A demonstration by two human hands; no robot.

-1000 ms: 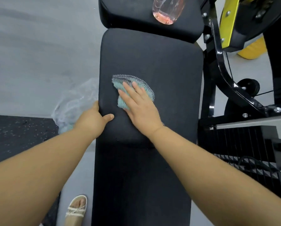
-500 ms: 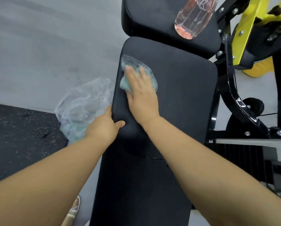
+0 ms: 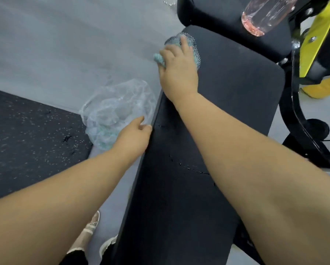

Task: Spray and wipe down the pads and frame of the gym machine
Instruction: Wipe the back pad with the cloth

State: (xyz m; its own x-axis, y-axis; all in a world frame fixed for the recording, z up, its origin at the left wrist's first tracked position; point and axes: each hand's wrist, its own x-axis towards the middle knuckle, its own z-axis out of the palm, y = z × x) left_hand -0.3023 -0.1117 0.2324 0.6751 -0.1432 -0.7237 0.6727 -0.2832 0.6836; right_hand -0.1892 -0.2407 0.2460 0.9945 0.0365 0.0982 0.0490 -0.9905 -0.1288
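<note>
Pad status: long pad [image 3: 227, 111] runs near to far through the middle, with the far pad [image 3: 213, 14] butted against its far end. Black frame [image 3: 294, 115] with the yellow plate [image 3: 317, 35] sits on the right. Neither hand is on it, so I judge the frame work is all ahead. Plastic bag [image 3: 118, 109] is on the floor left of the long pad, same spot as before.

Right hand [image 3: 179, 71] has travelled from mid-pad a second ago to the far-left corner of the long pad. Index is straight and the other fingers are bent over the corner. As far as I can see, they press the cloth [image 3: 195, 51] down rather than grip it.

Left hand [image 3: 135, 136] has let go of the left edge. Earlier it was clamped there with the thumb on top; now the fingers are slack and apart, tips just touching the pad's side, holding nothing.

Spray bottle [image 3: 263, 16] lies parked on the far pad, right side. Wet specks [image 3: 191, 167] show on the near part of the long pad.

My read: the stroke has reached the far edge, and the near half and far pad are not yet wiped.
</note>
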